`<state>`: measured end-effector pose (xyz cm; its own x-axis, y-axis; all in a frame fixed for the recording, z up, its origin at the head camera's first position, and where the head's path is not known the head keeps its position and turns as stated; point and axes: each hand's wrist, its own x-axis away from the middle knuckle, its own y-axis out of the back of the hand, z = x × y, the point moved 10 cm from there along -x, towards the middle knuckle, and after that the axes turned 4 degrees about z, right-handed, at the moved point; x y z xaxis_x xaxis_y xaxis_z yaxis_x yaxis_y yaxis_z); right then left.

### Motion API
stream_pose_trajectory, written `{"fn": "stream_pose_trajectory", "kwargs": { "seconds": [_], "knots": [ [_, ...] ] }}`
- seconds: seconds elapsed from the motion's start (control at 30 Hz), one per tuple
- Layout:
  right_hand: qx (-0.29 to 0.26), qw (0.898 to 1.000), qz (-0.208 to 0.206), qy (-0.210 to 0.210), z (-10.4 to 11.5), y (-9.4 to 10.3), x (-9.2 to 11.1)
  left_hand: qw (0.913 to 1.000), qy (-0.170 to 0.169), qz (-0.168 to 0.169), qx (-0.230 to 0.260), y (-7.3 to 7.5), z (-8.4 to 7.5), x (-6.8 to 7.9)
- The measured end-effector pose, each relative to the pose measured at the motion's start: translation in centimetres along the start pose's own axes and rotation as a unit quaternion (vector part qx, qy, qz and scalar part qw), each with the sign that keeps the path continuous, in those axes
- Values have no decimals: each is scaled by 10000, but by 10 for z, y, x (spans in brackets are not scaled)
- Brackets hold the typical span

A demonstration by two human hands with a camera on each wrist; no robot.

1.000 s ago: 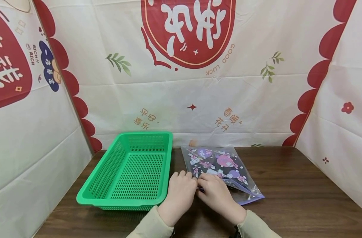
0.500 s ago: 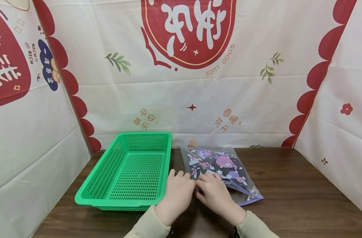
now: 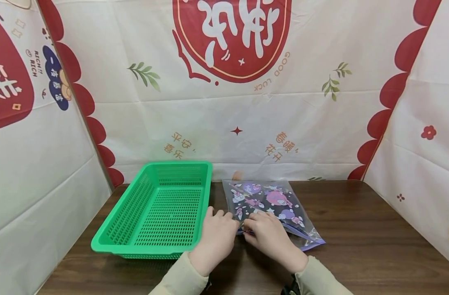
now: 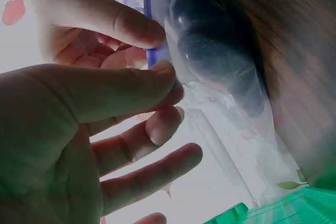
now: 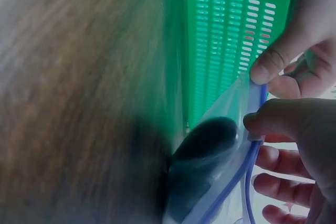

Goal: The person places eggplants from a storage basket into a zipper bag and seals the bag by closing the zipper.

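Observation:
A clear zip bag (image 3: 274, 197) with pink and purple cartoon prints lies flat on the table, its purple zip edge toward me. At the left end of that edge my left hand (image 3: 217, 238) pinches the zip strip (image 4: 153, 3) between thumb and index finger, other fingers spread. Close beside it, my right hand (image 3: 271, 237) also pinches the strip, thumb on the near face. Further right, the two purple lips (image 5: 233, 184) stand apart. Dark rounded contents (image 5: 202, 150) show through the plastic; their kind is hidden.
A green perforated plastic basket (image 3: 206, 213) stands on the brown wooden table (image 3: 361, 237), left of the bag and near my left hand. White printed cloth (image 3: 224, 114) hangs behind and on both sides.
My right hand has shifted slightly right along the zip edge, so a little purple strip now shows between the hands. The left hand keeps its pinch. The head view has tilted a little.

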<state>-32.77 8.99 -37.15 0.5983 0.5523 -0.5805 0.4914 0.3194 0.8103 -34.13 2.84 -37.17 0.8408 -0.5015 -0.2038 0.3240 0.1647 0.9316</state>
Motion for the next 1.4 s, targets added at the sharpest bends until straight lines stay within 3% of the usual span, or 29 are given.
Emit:
{"fn": "stream_pose_trajectory", "kwargs": {
  "seconds": [0.33,0.5,0.73,1.1,1.4],
  "knots": [
    [-87,9996,252,-96,1,-5,-1,9981,-67,-610,50,10,-4,3],
    [-147,9990,409,-129,4,-8,-1,9989,-148,-443,97,8,-10,3],
    [-53,9995,303,-3,6,-8,2,9991,-319,-286,-15,2,-15,3],
    [-175,9989,443,9,2,-9,-1,9993,-297,-46,-204,0,-15,2],
    [-213,9986,468,-80,-4,-10,-1,9993,-263,-206,-155,2,-11,1]
  ]
}}
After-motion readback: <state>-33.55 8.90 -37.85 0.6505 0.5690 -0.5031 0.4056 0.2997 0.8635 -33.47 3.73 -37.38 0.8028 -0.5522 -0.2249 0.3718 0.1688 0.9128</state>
